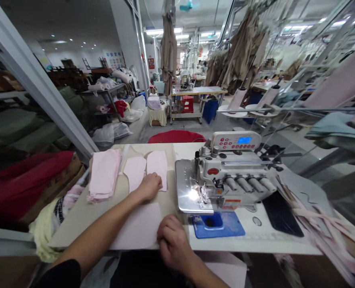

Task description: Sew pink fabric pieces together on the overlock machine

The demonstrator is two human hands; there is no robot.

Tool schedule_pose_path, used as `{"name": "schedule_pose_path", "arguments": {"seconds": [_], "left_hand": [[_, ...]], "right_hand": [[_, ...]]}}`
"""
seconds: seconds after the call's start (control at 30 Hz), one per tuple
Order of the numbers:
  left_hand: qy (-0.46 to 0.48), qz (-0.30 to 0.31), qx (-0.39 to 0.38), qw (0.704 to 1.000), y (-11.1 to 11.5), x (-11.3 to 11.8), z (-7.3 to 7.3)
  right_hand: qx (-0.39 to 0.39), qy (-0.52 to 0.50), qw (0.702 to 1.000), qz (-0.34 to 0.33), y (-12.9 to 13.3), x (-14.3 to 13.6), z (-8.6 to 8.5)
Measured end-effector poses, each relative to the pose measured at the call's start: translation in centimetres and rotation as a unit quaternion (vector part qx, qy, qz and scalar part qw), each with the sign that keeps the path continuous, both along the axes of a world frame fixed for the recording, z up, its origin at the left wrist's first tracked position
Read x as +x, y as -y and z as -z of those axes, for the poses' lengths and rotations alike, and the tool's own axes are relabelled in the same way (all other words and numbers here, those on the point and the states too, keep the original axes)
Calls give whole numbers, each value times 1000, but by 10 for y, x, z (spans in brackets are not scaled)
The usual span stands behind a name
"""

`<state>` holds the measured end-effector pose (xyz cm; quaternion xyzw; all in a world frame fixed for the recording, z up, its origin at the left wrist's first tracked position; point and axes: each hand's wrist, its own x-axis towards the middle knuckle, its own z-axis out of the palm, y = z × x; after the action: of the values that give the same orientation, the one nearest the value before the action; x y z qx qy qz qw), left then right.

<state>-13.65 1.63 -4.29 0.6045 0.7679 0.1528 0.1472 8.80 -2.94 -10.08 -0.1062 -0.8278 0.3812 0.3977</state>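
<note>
My left hand [149, 187] reaches over the table with its fingers bent together at the lower part of a pink fabric piece [157, 161]. Left of that lies a second pink piece with a curved edge [134, 170], partly under my wrist. Close to the table's front edge a larger pink fabric panel [139, 226] lies flat. My right hand [174, 241] is closed at this panel's right edge, fingers curled and thumb tucked in; its fingertips are partly hidden. A stack of pink fabric pieces [103, 174] sits at the far left of the table.
An overlock sewing machine [234, 172] with a shiny metal plate [185, 192] stands right of my hands. Before it lie a blue tray [219, 225] and a dark flat object [282, 214]. Pink strips [330, 224] hang at the right. A metal post [42, 76] rises at the left.
</note>
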Motion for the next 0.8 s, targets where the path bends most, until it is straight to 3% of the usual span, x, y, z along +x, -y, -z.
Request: {"name": "schedule_pose_path", "arguments": {"seconds": [0.2,0.3,0.4,0.47,0.53,0.57,0.63,0.7,0.73,0.8], "left_hand": [[30,-106,27,994,-18,-6,-24],[75,-103,55,990,-2,5,-42],[175,-2,47,984,52,23,-60],[336,126,2,933,104,27,-70],[403,249,-48,879,157,19,-73],[434,274,-27,858,180,12,-71],[459,156,75,872,215,-7,-60],[405,-34,145,902,233,-25,-40],[354,-119,151,915,236,-32,-28],[235,-228,128,936,237,-44,-5]], "right_hand": [[2,-3,1000,-4,-3,1,-3],[33,30,999,24,-3,0,0],[30,53,993,105,-1,0,8],[44,57,989,128,3,1,8],[82,64,993,64,7,4,-1],[92,78,993,-8,8,4,-8],[75,122,973,-184,7,2,-25],[19,181,943,-279,0,-5,-41],[-11,217,941,-258,-5,-10,-47],[-59,291,947,-122,-14,-23,-53]]}}
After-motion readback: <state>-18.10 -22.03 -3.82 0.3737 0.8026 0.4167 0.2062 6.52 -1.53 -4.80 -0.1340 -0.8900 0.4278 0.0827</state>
